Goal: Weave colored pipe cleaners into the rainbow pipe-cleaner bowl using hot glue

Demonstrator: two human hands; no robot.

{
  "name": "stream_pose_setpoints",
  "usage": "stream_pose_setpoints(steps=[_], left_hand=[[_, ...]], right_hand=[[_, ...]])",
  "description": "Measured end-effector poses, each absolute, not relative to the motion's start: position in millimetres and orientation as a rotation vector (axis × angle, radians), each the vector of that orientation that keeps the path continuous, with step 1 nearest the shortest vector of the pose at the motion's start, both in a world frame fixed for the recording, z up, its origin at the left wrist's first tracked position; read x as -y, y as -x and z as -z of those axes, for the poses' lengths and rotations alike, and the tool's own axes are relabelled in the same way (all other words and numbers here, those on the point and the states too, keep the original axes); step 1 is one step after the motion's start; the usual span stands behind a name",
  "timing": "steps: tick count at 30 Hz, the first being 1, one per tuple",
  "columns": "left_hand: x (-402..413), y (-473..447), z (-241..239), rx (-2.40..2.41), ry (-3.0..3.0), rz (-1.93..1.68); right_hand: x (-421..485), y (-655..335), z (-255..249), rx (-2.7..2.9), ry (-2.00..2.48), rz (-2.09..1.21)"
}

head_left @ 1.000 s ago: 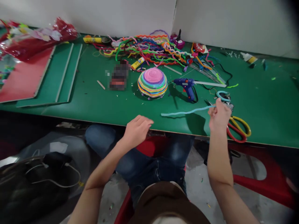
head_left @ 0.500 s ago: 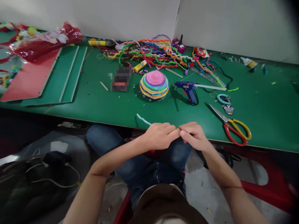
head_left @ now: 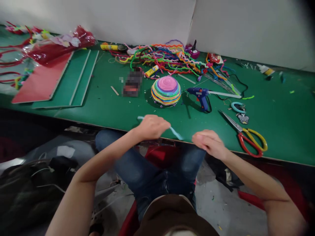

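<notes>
My left hand (head_left: 150,127) is closed round a light blue pipe cleaner (head_left: 176,132) at the near edge of the green table (head_left: 103,101); the cleaner sticks out on both sides of the fist. A hand's width to the right, my right hand (head_left: 209,143) hovers with its fingers curled, and it is blurred. Beyond both hands sits a striped dome of coiled pipe cleaners (head_left: 166,90) with a pink top. A blue glue gun (head_left: 200,94) lies just right of the dome.
Red-and-yellow scissors (head_left: 246,133) lie at the right near the edge. A tangle of coloured pipe cleaners (head_left: 167,57) covers the back. Green and red boards (head_left: 64,80) are stacked at the left. A small teal ring (head_left: 237,107) lies by the scissors.
My right hand carried the blue pipe cleaner from near the scissors to the left hand. The left hand now holds it alone and has moved left; the right hand has drawn away.
</notes>
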State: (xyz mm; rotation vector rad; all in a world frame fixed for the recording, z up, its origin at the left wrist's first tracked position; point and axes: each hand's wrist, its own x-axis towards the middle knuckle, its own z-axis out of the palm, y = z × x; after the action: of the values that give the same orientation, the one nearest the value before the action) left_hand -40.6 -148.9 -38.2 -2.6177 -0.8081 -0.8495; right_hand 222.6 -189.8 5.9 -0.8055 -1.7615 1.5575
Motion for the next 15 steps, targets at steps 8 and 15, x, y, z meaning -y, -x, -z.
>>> stream_pose_setpoints(steps=[8, 15], left_hand=[[157.5, 54.6, 47.6, 1.153, 2.609, 0.438], [161.8, 15.6, 36.7, 0.949, 2.666, 0.587]], right_hand=[[184.9, -220.2, 4.8, 2.351, 1.181, -0.380], [172.0, -181.1, 10.1, 2.767, 0.972, 0.330]])
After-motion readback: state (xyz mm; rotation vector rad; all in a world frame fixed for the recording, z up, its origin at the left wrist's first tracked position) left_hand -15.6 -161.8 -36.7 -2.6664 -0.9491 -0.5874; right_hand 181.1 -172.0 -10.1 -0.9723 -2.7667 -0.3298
